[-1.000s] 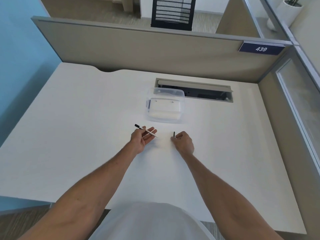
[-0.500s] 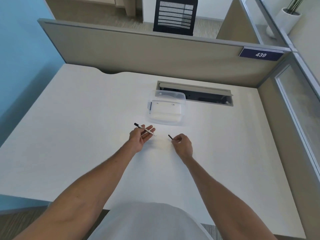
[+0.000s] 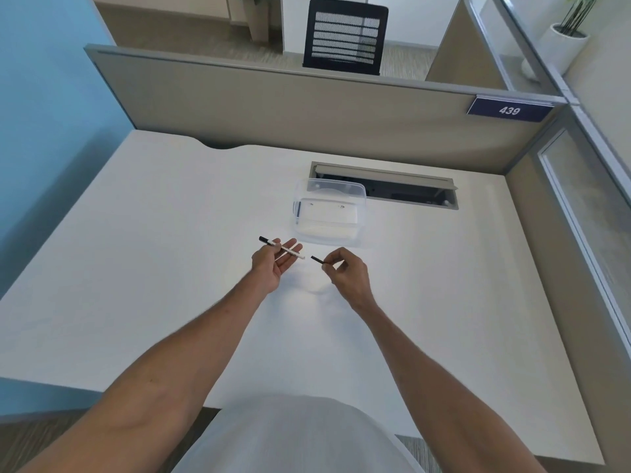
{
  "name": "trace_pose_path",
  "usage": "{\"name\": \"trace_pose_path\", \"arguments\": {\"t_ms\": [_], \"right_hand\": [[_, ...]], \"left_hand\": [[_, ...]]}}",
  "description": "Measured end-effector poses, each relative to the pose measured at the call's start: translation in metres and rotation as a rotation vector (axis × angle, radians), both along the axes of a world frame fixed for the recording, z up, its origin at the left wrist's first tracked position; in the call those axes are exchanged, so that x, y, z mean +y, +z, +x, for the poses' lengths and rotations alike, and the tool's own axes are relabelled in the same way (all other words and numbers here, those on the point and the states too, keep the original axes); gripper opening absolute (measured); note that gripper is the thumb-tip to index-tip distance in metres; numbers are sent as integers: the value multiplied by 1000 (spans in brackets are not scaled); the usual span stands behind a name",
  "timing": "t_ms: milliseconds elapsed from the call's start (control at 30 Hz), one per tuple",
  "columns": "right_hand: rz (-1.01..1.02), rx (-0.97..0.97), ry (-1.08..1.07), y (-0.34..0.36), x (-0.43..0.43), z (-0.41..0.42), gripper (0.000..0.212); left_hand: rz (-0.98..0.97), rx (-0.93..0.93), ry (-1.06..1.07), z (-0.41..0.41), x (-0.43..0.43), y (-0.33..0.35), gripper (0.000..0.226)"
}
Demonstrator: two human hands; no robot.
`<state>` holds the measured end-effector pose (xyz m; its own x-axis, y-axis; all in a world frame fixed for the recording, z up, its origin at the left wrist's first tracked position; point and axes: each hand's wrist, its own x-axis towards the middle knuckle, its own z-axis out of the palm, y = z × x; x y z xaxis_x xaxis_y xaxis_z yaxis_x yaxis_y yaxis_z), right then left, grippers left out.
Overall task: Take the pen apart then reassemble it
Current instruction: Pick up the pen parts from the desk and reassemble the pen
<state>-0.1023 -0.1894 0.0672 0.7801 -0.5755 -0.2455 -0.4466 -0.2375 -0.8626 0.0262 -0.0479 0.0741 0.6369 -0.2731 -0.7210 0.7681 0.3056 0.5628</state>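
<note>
White pen body (image 3: 282, 248) rests across half-open left hand (image 3: 273, 264); right hand (image 3: 346, 273) pinches black cap (image 3: 317, 260)

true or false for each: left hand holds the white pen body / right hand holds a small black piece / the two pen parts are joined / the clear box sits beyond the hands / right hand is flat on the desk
1. The left hand holds the white pen body. True.
2. The right hand pinches a small black piece. True.
3. The two pen parts are joined. False: there is a gap between them.
4. The clear box sits on the desk beyond the hands. True.
5. The right hand lies flat on the desk. False: it is curled around the black piece.
</note>
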Motion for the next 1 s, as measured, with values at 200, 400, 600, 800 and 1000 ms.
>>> {"name": "trace_pose_path", "arguments": {"t_ms": [200,400,600,800,1000], "right_hand": [[-23,-7,31,2,5,1,7],[-52,-10,62,2,4,2,7],[-57,-4,89,-2,4,4,7],[-74,2,111,-6,4,7,7],[-126,26,128,-9,2,8,8]], "left_hand": [[24,-8,5,-2,3,0,17],[20,4,10,-5,3,-1,17],[25,3,14,-3,4,-2,17],[31,-4,13,-2,3,-2,18],[35,-1,3,-1,3,-2,18]]}}
